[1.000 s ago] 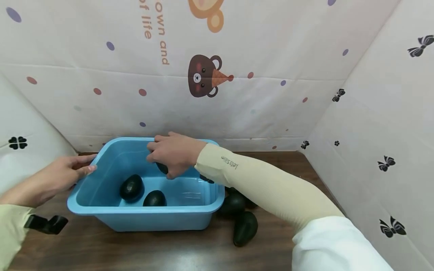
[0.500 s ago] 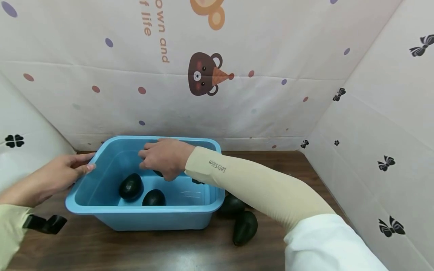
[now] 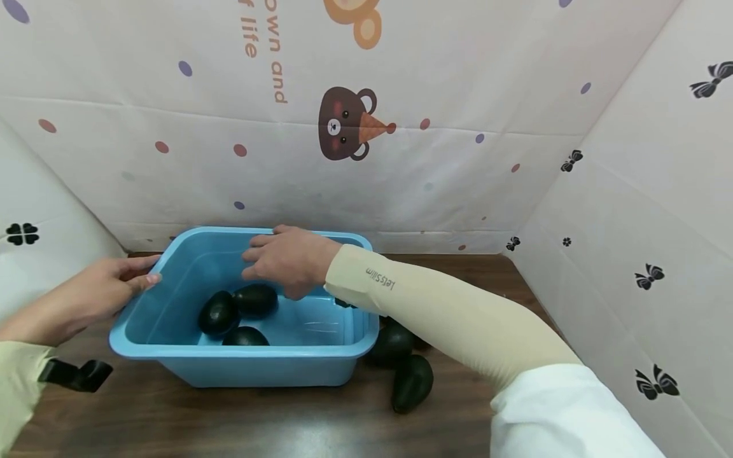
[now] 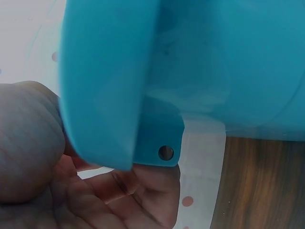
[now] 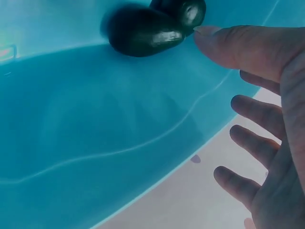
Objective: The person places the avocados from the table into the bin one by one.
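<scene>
A blue plastic tub point(image 3: 246, 352) holds three dark green avocados: one on the left point(image 3: 219, 313), a second avocado point(image 3: 256, 300) touching its right side, and a third avocado point(image 3: 246, 336) partly hidden by the near rim. My left hand point(image 3: 100, 289) grips the tub's left rim; in the left wrist view its fingers point(image 4: 157, 191) curl below the rim. Over the tub's back part hovers my right hand point(image 3: 294, 259), holding nothing. Its thumb and fingers are spread apart in the right wrist view, with an avocado point(image 5: 143, 33) just beyond the thumb tip.
On the brown wooden table point(image 3: 240, 423), several more avocados lie against the tub's right side, including a front one point(image 3: 413, 383); my right sleeve point(image 3: 446, 305) partly covers the group. White patterned sheets point(image 3: 435, 76) enclose the back and sides.
My right hand has let go of an avocado, which now lies beside the left one. The near avocado has shifted left. After dipping left, the right hand has risen back right.
</scene>
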`<action>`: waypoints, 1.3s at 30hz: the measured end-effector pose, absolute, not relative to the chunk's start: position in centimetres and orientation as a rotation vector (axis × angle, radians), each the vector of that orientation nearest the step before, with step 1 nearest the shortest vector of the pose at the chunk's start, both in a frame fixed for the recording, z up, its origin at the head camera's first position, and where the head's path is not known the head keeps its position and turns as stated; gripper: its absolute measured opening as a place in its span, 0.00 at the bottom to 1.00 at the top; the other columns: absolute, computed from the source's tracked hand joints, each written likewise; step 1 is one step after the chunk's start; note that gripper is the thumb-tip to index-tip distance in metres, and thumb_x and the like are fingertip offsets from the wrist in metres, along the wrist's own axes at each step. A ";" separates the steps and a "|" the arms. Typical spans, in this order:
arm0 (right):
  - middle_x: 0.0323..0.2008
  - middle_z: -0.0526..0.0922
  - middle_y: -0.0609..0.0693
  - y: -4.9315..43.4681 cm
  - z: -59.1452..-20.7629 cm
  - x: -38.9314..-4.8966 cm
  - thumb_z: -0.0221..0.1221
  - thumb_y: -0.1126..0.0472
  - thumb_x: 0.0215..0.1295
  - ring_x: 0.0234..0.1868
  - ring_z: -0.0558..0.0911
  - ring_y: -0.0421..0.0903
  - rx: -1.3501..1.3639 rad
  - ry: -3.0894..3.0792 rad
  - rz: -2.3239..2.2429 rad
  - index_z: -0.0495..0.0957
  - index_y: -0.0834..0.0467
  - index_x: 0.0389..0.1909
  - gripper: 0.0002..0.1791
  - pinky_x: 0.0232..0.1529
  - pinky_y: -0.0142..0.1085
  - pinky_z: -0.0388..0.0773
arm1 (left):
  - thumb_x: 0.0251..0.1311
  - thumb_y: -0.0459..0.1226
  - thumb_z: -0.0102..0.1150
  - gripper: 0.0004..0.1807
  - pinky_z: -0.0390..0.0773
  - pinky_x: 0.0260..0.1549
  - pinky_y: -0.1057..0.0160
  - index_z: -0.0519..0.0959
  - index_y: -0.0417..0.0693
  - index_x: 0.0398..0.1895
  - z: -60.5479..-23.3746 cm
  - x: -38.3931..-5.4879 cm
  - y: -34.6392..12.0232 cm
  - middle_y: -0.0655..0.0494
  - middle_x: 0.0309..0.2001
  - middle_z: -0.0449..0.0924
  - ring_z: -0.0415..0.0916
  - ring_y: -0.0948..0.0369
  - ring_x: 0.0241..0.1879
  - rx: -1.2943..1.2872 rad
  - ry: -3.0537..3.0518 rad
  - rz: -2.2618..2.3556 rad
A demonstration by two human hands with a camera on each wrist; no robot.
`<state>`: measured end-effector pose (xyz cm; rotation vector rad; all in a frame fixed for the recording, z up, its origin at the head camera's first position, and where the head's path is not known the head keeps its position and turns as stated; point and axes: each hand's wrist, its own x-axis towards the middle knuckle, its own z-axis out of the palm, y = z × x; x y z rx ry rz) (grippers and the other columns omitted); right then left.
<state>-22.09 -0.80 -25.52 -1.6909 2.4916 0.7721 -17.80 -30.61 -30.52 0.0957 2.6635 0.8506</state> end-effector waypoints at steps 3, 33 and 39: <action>0.72 0.63 0.39 -0.3 -25.3 -22.1 0.61 0.45 0.63 0.73 0.58 0.45 -1.656 2.513 0.790 0.62 0.33 0.69 0.33 0.73 0.47 0.58 | 0.72 0.54 0.40 0.42 0.84 0.33 0.47 0.45 0.30 0.73 -30.4 -17.7 -30.5 0.18 0.62 0.61 0.80 0.37 0.43 0.095 2.659 0.858; 0.73 0.62 0.45 11.7 -23.3 -23.1 0.54 0.36 0.65 0.75 0.56 0.49 -1.473 2.787 0.365 0.65 0.39 0.69 0.32 0.74 0.51 0.56 | 0.72 0.56 0.37 0.43 0.83 0.31 0.51 0.40 0.32 0.74 -30.5 -17.8 -30.4 0.15 0.64 0.54 0.75 0.30 0.48 0.026 2.657 0.818; 0.72 0.64 0.48 14.3 -23.9 -23.0 0.55 0.37 0.65 0.74 0.58 0.51 -1.491 2.838 0.326 0.67 0.43 0.68 0.32 0.73 0.53 0.57 | 0.73 0.55 0.35 0.42 0.83 0.33 0.52 0.40 0.33 0.74 -30.6 -17.7 -30.2 0.16 0.65 0.52 0.73 0.29 0.52 0.032 2.642 0.834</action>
